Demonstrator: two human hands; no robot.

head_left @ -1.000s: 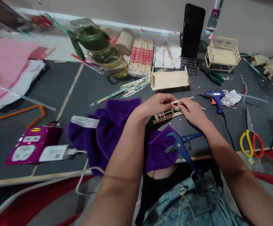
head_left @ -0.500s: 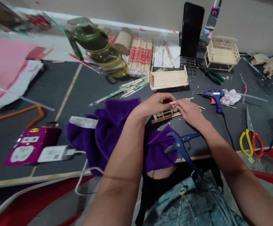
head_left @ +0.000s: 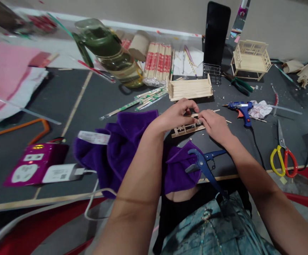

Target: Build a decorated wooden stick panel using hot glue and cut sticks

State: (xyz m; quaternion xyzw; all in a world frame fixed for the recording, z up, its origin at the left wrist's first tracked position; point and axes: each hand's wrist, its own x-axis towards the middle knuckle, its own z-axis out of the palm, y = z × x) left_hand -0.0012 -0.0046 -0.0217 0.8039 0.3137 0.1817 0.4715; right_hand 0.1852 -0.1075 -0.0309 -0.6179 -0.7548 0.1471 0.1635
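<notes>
While the left hand (head_left: 177,113) is held ajar, the frame (head_left: 182,131) is covered in part by the right hand (head_left: 214,124)

Although its right end is hidden behind the right fingers, the frame can be seen lying on the table (head_left: 95,99), its left end just below the left hand, on the side nearer the body. A gap is left between the left thumb and forefinger, and the two are curved above the frame. The right fingers are bunched at the frame's other end (whether anything is pinched there cannot be told). Beyond the right hand, the tip of a stick (head_left: 217,111) is left showing.

Just past the hands, a small bench (head_left: 191,90) is placed. To the right, the glue gun (head_left: 245,108) is laid near the right hand, with the scissors (head_left: 281,152) set farther off. Purple cloth (head_left: 117,141) is spread beside the left forearm, and a blue cutter (head_left: 203,162) is rested partly on it, between the arms.
</notes>
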